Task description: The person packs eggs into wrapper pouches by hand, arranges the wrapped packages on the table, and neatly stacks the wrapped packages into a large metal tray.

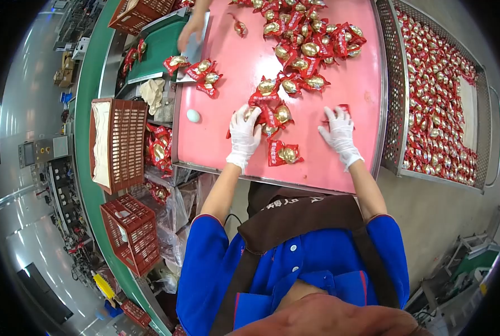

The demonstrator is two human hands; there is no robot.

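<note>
My left hand (244, 136), in a thin white glove, has its fingers curled over a red-and-gold wrapped packet (249, 114) on the pink table (205, 148). Touching it on the right are more such packets (282, 114), and one lies apart nearer me (284, 153). At the table's right side my gloved right hand (339, 134) grips a red packet (344, 108), mostly hidden under the fingers. A loose pale blue-green egg (193, 116) lies left of my left hand.
A large packet pile (311, 47) covers the far table. Another person's hand (191, 32) is at the far left, by a green belt (159, 49). A perforated metal tray (394, 112) of packets stands right; reddish-brown crates (129, 145) stand left.
</note>
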